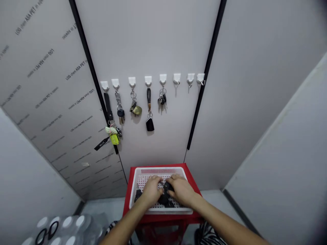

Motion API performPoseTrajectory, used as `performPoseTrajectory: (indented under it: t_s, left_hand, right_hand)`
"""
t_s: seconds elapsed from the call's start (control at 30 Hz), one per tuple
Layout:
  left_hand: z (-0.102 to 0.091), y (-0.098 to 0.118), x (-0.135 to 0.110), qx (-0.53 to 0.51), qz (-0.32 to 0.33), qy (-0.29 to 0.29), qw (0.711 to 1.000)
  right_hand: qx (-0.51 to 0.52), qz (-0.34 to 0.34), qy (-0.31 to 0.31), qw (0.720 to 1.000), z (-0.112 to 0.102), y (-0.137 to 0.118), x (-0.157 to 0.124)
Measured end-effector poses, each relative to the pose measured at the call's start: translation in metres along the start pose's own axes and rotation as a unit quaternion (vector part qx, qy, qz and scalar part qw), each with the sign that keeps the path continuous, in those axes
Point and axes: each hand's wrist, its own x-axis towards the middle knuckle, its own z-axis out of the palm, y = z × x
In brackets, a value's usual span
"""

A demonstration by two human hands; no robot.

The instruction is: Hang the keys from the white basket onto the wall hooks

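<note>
Both my hands are down inside a white plastic basket (132,190) with a perforated bottom. My right hand (182,191) has its fingers and thumb closed on a black key fob (168,186). Beside it, my left hand (151,191) is curled with the thumb towards the fingertips; what lies between them is too small to make out. Dark keys (163,200) lie in the basket below and between the hands. Another dark bunch of keys (138,194) rests at the basket's left side, partly behind my left forearm.
The basket stands on a red stool (190,177) against the wall. Above, a row of white hooks (148,80) carries several key bunches, one with a yellow-green tag (114,139). Three hooks (190,78) continue to the right. White-capped bottles (67,222) stand at lower left.
</note>
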Motion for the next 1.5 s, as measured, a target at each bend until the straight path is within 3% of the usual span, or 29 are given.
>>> performPoseTrajectory:
  t_s: [0.1,0.3,0.43,0.6,0.7,0.8,0.87,1.17,1.27,1.4,1.5]
  left_hand:
    - [0.001,0.003,-0.002,0.042,0.025,-0.021,0.999]
    - [-0.003,0.002,0.001,0.079,0.003,-0.023,0.997]
    - [-0.008,-0.003,0.004,0.004,0.010,-0.005,1.000]
    - [-0.028,-0.003,0.006,-0.119,0.021,0.008,0.993]
    - [-0.037,0.002,0.008,-0.202,0.003,0.003,0.979]
    - [-0.040,0.008,0.012,-0.340,-0.031,-0.028,0.940]
    - [-0.042,0.010,0.015,-0.394,-0.043,-0.032,0.918]
    - [-0.051,0.014,0.020,-0.372,-0.068,0.007,0.926]
    - [-0.053,0.018,0.019,-0.413,-0.090,-0.001,0.906]
    - [-0.054,0.021,0.017,-0.481,-0.135,-0.062,0.864]
    - [-0.055,0.024,0.015,-0.502,-0.157,-0.088,0.846]
  right_hand:
    - [-0.006,0.003,-0.008,1.000,0.003,0.000,0.000]
    - [0.076,0.013,-0.008,0.997,0.005,0.002,0.006]
    - [0.175,-0.004,0.013,0.984,0.010,0.007,0.010]
    - [0.339,-0.024,0.034,0.940,0.007,0.007,0.015]
    - [0.324,-0.003,0.087,0.942,0.000,0.002,0.016]
    - [0.305,0.004,0.174,0.936,-0.008,-0.007,0.015]
    - [0.321,-0.006,0.199,0.926,-0.014,-0.012,0.015]
    - [0.339,-0.014,0.197,0.920,-0.025,-0.016,0.018]
    - [0.329,-0.030,0.220,0.918,-0.028,-0.017,0.017]
    - [0.285,-0.103,0.193,0.933,-0.033,-0.016,0.016]
    - [0.285,-0.100,0.182,0.936,-0.037,-0.015,0.015]
